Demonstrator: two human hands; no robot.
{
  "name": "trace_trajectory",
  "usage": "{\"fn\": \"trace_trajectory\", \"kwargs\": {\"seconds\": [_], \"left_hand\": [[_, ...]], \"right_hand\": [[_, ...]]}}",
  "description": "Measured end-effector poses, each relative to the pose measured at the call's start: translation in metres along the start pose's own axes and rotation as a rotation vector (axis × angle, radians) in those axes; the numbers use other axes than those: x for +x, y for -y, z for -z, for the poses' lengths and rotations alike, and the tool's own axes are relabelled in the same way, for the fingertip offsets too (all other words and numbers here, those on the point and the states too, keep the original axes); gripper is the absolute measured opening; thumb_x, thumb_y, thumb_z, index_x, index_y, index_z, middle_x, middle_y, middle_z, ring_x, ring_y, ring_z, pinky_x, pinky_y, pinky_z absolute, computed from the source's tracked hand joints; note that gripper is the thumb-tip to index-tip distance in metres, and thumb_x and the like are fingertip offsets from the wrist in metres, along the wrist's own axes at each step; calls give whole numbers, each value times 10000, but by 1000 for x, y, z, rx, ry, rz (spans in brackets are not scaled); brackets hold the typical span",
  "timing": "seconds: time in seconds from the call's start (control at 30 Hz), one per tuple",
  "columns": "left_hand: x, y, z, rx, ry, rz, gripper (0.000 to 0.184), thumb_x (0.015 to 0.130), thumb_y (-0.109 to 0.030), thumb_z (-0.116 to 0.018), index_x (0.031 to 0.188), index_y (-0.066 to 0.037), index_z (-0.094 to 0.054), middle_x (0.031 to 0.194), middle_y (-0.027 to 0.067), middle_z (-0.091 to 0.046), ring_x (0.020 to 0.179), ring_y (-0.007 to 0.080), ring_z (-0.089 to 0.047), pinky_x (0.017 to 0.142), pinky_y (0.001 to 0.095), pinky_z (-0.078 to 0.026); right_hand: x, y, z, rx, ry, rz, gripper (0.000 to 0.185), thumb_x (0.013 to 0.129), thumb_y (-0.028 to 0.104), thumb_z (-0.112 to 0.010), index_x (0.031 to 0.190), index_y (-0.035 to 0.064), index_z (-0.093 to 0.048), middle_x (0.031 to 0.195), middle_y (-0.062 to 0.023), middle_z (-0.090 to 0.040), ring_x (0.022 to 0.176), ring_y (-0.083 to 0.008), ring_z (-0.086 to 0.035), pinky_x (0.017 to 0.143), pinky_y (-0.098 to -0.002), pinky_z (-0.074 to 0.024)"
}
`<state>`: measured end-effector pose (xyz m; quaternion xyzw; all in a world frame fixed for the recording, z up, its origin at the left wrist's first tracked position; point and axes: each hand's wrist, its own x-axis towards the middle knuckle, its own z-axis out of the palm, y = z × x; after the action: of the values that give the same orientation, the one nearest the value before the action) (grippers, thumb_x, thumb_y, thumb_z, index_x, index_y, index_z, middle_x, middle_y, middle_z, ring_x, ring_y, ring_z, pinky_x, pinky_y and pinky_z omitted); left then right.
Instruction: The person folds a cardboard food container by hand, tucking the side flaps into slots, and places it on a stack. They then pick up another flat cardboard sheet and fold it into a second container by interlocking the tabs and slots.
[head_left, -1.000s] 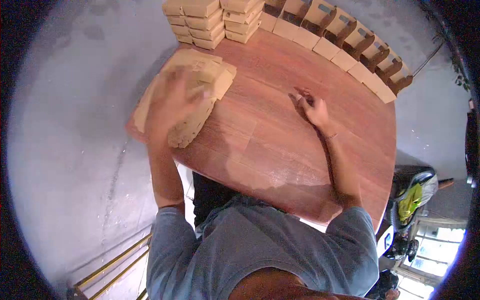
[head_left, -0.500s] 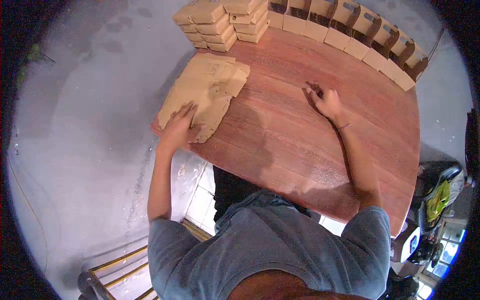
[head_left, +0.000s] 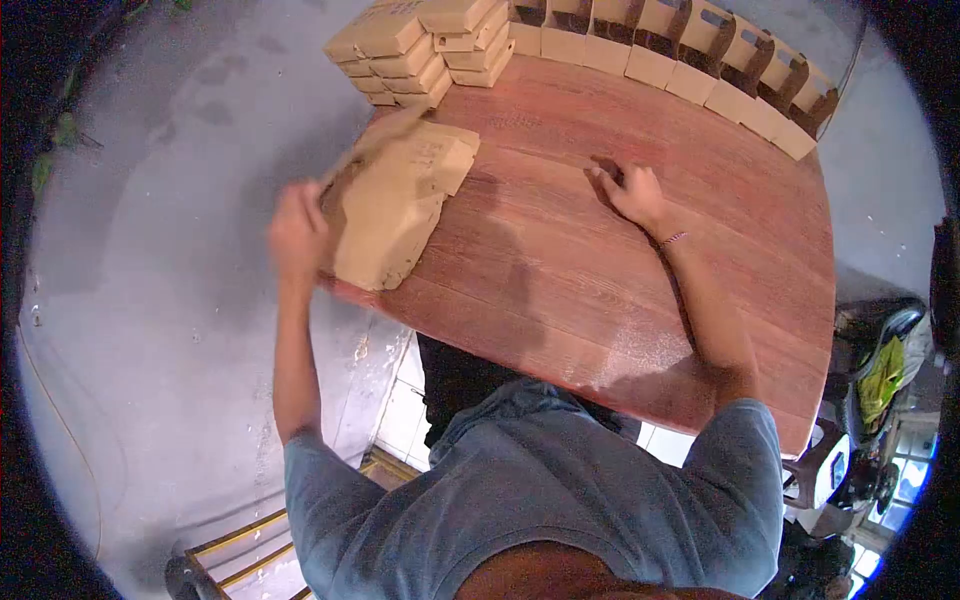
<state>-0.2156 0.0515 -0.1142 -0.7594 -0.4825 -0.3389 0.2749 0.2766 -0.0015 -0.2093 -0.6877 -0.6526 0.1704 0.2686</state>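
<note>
Along its outer edge, a flat cardboard box blank (head_left: 378, 143) is pinched in my left hand (head_left: 298, 230), which is closed and slightly blurred. That blank is tilted up, nearly edge-on to me. Beneath it lie more flat box blanks (head_left: 395, 215) on the table's left side, with printed letters near their far end. My right hand (head_left: 637, 194) rests on the bare wood near the middle of the table, holding nothing. Its thumb stands apart from the loosely bent fingers.
Folded cardboard boxes (head_left: 400, 50) are stacked at the table's far left corner. A row of cardboard carriers with handle holes (head_left: 690, 75) lines the far edge of the wooden table (head_left: 560, 270). A grey wall (head_left: 170, 250) adjoins the left side. A motorbike (head_left: 880, 350) stands at right.
My left hand has moved left off the pile, raising the top blank by its edge. My right hand stays at about the same spot on the table. The view has shifted slightly.
</note>
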Motion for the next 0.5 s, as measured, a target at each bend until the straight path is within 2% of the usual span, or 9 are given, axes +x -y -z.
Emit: {"fn": "trace_trajectory", "kwargs": {"seconds": [0.07, 0.17, 0.23, 0.3, 0.33, 0.37, 0.4, 0.43, 0.5], "left_hand": [[40, 6, 7, 12, -177, 156, 116, 972, -202, -577, 961, -100, -632, 878, 115, -682, 725, 344, -658, 598, 428, -514], [85, -20, 27, -35, -380, 90, 131, 980, -212, -571, 950, -98, -629, 875, 114, -681, 722, 348, -657, 595, 416, -515], [97, -58, 36, 9, -294, 66, 115, 974, -196, -575, 957, -98, -632, 896, 108, -684, 752, 315, -668, 595, 394, -516], [86, -124, 56, -137, -158, -190, 92, 960, -181, -576, 953, -113, -638, 866, 72, -668, 736, 269, -662, 587, 363, -516], [70, -147, 51, -419, -42, -213, 65, 935, -179, -598, 969, -143, -639, 828, 31, -641, 725, 199, -651, 579, 344, -519], [45, -176, 37, -124, -81, -425, 90, 927, -218, -612, 997, -168, -634, 803, 16, -614, 720, 167, -633, 587, 319, -525], [24, -204, 40, -170, 142, -507, 142, 906, -246, -634, 1031, -181, -628, 845, 19, -624, 738, 157, -628, 591, 300, -524], [-17, -228, 3, -398, 38, -630, 136, 900, -260, -630, 1006, -173, -630, 866, 25, -616, 799, 194, -629, 658, 312, -538], [-55, -282, 15, -554, 182, -676, 138, 882, -270, -638, 928, -140, -636, 885, 34, -602, 941, 232, -616, 823, 392, -531]], "right_hand": [[1, -6, -5, 95, -90, 45, 502, 955, 498, -533, 1211, 87, -667, 983, -217, -713, 948, -391, -688, 861, -460, -537], [3, -7, -2, 135, -90, -45, 537, 958, 523, -523, 1168, 55, -681, 932, -215, -715, 896, -357, -704, 819, -436, -545], [6, -10, -2, 277, -80, -90, 575, 961, 540, -513, 1215, 42, -649, 960, -210, -714, 861, -344, -705, 800, -437, -544], [10, -19, -1, 422, -72, -145, 615, 963, 556, -503, 1262, 30, -617, 987, -205, -714, 826, -331, -705, 781, -438, -544], [14, -25, 1, 727, -8, -197, 646, 967, 561, -497, 1322, 24, -556, 1064, -201, -694, 853, -315, -696, 794, -434, -540], [14, -32, 4, 1033, 55, -250, 685, 970, 565, -492, 1383, 18, -495, 1141, -198, -675, 880, -298, -687, 806, -429, -536], [13, -33, 9, 1026, 43, -265, 685, 970, 565, -492, 1383, 18, -495, 1141, -198, -675, 880, -298, -687, 806, -429, -536], [12, -26, 16, 1181, 38, -229, 704, 971, 565, -491, 1425, 30, -435, 1204, -196, -645, 952, -305, -673, 841, -429, -529], [12, -27, 22, 1327, 17, -201, 730, 971, 564, -491, 1467, 42, -376, 1266, -195, -615, 1024, -312, -659, 875, -430, -522]]}}
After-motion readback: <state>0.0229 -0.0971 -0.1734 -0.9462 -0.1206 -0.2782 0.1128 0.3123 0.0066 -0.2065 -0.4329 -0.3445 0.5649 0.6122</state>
